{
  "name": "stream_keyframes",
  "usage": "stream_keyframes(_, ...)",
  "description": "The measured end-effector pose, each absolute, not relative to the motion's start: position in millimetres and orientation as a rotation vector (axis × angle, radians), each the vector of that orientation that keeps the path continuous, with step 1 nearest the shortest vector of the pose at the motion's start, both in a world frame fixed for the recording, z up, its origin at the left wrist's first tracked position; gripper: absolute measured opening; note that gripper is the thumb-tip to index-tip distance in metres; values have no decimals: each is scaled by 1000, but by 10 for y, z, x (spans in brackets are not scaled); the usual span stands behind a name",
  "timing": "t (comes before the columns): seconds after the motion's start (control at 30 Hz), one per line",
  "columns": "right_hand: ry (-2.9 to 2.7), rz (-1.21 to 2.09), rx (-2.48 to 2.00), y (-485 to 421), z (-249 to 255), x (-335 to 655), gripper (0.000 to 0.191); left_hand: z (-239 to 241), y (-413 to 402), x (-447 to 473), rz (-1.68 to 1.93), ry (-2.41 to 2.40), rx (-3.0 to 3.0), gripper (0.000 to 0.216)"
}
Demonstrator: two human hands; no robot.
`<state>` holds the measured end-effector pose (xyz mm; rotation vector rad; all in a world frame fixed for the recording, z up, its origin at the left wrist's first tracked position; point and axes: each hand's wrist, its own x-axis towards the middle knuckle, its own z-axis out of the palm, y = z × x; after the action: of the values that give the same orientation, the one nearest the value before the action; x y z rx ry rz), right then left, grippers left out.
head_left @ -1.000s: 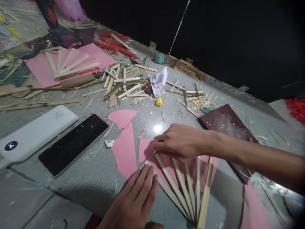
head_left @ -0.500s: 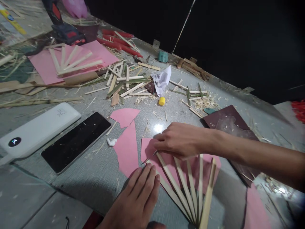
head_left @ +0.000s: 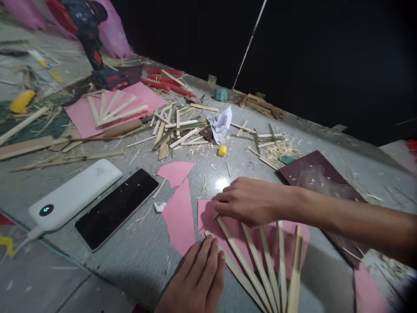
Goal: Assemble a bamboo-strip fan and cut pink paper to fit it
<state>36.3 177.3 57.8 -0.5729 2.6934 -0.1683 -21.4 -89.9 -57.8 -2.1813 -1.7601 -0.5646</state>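
A fan of pale bamboo sticks (head_left: 259, 256) spreads over a sheet of pink paper (head_left: 205, 211), the sticks converging toward the bottom edge. My left hand (head_left: 198, 274) lies with its fingers stretched flat, fingertips on the upper end of the leftmost stick. Over the paper's upper part, my right hand (head_left: 250, 202) is closed, knuckles up. A thin, pointed metal blade tip (head_left: 215, 217) pokes out beneath its fingers; the rest of that tool is hidden. To the left lie cut pink paper scraps (head_left: 180, 217) and a white earbud (head_left: 159, 207).
A black phone (head_left: 117, 208) and a white power bank (head_left: 76, 193) lie at left. Bamboo offcuts (head_left: 177, 126), crumpled paper (head_left: 220, 126) and a yellow cap (head_left: 222, 150) are farther back. A cordless drill (head_left: 94, 52) stands behind another stick fan; a dark brown board (head_left: 309, 167) lies right.
The whole view has shifted, so things appear lower and slightly to the right, with more of the drill showing. Both hands keep nearly the same places on the fan; less of the metal blade shows.
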Motion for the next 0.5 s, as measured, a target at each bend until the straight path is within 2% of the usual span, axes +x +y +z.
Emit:
stream_keyframes(0.17, 2742, -57, -539, 1716, 697, 397, 17, -626, -890, -163, -496, -1702, -2143, 33)
stream_keyframes(0.33, 2793, -89, -465, 1688, 753, 471, 13, -696, -907, -168, -287, -1583, -2196, 40)
stream_keyframes(0.5, 2773, -54, -413, 1683, 724, 527, 21, -758, -917, -149, -180, -1512, -2176, 44)
